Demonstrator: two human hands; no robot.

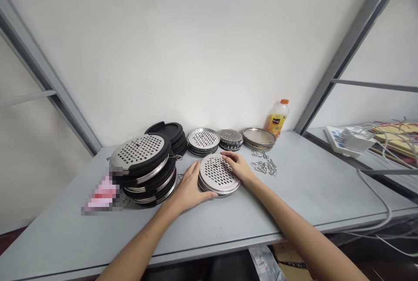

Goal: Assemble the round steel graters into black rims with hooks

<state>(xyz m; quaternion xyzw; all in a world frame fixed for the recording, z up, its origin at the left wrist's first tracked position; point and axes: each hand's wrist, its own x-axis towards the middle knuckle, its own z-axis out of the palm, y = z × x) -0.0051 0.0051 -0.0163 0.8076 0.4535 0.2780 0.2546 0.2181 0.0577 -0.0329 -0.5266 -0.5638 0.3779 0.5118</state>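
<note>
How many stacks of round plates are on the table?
6: near stack, between left hand and right hand; black-rimmed stack, at left; along the wall, left to right, black stack, shiny stack, small stack, plain stack.

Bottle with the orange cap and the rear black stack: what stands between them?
Head view, from the rear black stack to the bottle: a shiny perforated metal stack, a smaller perforated one, then a smooth-topped metal stack.

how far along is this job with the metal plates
The tall stack looks done: its plates have black rims and clips attached. In hand: the left hand and right hand cup a pile of holed plates. Apparently left: black covers, grating plates, smaller grating plates, plain plates and loose clips, all lying separate.
</note>
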